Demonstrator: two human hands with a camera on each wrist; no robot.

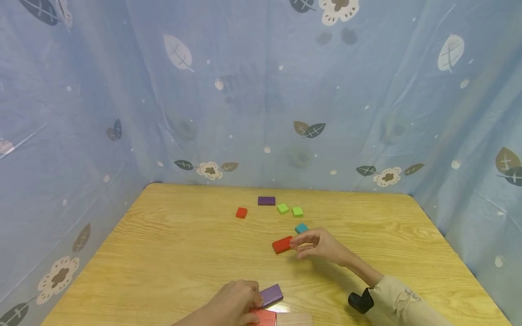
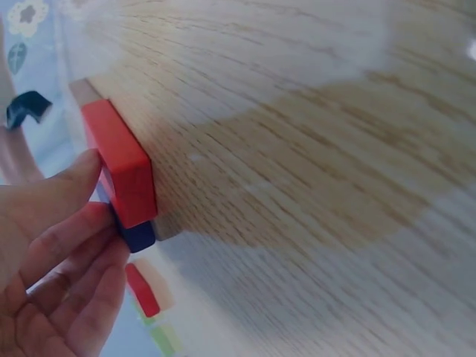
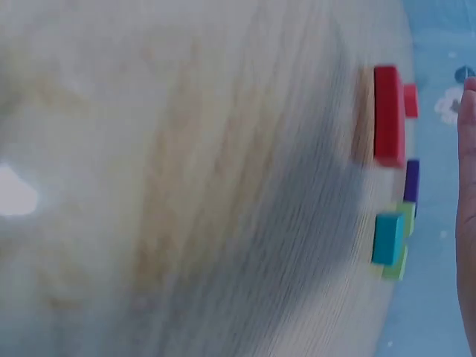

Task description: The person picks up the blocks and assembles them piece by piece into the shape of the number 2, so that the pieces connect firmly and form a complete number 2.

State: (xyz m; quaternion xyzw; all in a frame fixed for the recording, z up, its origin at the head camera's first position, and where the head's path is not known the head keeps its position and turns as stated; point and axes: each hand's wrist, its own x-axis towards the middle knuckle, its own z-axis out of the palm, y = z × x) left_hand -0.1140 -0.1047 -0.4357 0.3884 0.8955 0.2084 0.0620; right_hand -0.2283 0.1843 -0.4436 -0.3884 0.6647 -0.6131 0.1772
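Note:
Near the front of the table my left hand [image 1: 236, 296] grips a red block [image 1: 265, 318] between thumb and fingers. In the left wrist view the thumb presses the red block [image 2: 119, 156], and the fingertips are right at a dark purple block [image 2: 139, 236]. That purple block [image 1: 272, 295] lies at an angle beyond the red one. A plain wooden block [image 1: 294, 319] sits at the red block's right end. My right hand [image 1: 322, 246] hovers, thumb and fingers apart, its fingertips overlapping the end of another red block [image 1: 282, 245]. A teal block [image 1: 302, 228] lies just beyond it.
Farther back lie a small red block [image 1: 241, 213], a purple block [image 1: 267, 201] and two green blocks, one left [image 1: 283, 208] and one right [image 1: 297, 212]. A blue patterned curtain [image 1: 261, 90] surrounds the wooden table [image 1: 183, 244] at the back and sides.

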